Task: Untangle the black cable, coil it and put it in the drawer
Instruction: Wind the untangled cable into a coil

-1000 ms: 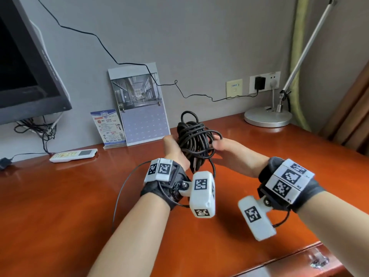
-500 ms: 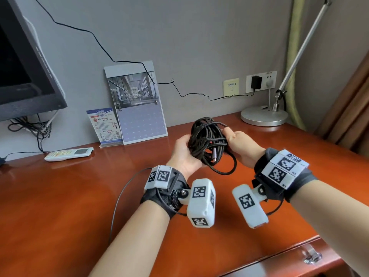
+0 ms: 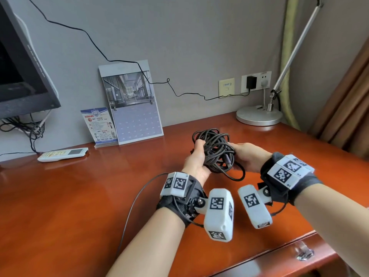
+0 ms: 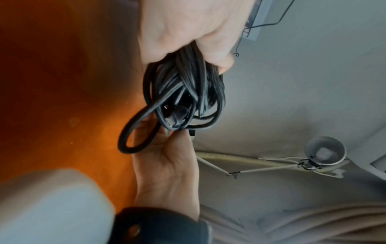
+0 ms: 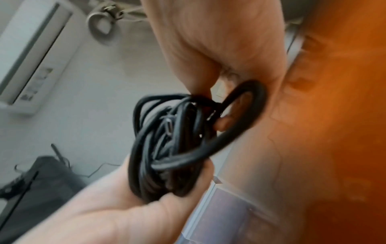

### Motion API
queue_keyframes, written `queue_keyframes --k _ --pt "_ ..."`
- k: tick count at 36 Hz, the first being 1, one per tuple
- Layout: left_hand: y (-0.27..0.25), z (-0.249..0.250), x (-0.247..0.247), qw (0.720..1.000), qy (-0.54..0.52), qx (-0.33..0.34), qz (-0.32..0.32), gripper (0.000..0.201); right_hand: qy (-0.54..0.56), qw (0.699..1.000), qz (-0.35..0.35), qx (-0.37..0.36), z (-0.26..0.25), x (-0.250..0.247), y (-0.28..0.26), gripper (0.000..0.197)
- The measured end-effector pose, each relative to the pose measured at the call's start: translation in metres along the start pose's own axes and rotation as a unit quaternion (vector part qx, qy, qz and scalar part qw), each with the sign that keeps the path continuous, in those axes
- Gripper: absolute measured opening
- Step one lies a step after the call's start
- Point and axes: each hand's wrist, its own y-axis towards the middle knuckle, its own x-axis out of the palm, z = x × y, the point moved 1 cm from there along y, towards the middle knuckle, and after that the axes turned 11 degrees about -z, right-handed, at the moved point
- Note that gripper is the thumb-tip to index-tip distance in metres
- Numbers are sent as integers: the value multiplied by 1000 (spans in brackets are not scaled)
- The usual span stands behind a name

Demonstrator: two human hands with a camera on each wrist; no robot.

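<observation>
Between your hands, both sets of fingers (image 3: 196, 144) grip the black cable (image 3: 216, 150); yanking that dangling loop probably tightens the knot.

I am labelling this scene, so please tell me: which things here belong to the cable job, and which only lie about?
Belongs to the job:
- black cable, a tangled bundle
- left hand and right hand, both gripping the bundle
- drawer, at the desk's front edge

Only lying about:
- remote control
- calendar
- small leaflet
- desk lamp
- monitor
</observation>
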Motion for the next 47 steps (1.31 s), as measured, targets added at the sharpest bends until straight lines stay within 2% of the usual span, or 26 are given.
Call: queue_keyframes --k 2,4,8,11,14,17,20,22,24,26,29,33,35,39,43,46,47 --pt "6 -5 -1 1000 -5 14 20 45 -19 998 43 -32 1 -1 -1 16" --pt "11 -8 0 1000 -8 16 22 53 -47 995 68 -55 0 -2 -3 19" --pt "8 -12 6 999 -1 18 26 55 -122 988 83 -44 -2 -11 -2 26" --pt "10 -17 7 997 -32 34 62 64 -187 978 89 -33 -12 -8 -7 29" --pt "9 -17 8 989 -29 65 127 55 -228 969 92 -21 -13 -7 -14 36" --pt "5 -14 7 978 -17 89 187 44 -219 972 80 7 -7 -12 -21 37" --pt "6 -15 9 972 -40 139 186 41 -157 985 72 21 -6 -13 -26 31" --pt "3 -17 11 972 -37 148 178 41 -94 995 31 10 -6 -10 -30 33" --pt "-1 -18 12 976 -41 140 162 42 -49 999 -6 9 -6 -7 -29 18" --pt "-6 -17 13 986 -30 113 120 40 20 999 -37 4 -6 -4 -25 27" --pt "-8 -17 19 995 5 94 39 42 85 993 -75 0 -8 9 -29 23" --pt "-9 -18 26 994 0 100 46 41 160 986 -38 -25 -7 12 -28 28" --pt "-11 -20 27 995 -37 91 25 41 184 982 -21 -35 -7 11 -30 25" --pt "-12 -29 25 997 -38 68 3 38 202 978 9 -54 0 6 -31 19" --pt "-12 -27 28 999 24 47 11 41 216 975 26 -45 6 9 -37 27" --pt "-16 -22 28 990 144 1 10 19 214 974 60 -55 6 5 -37 43" --pt "-15 -22 26 986 168 -12 5 18 209 974 71 -56 6 2 -37 47"
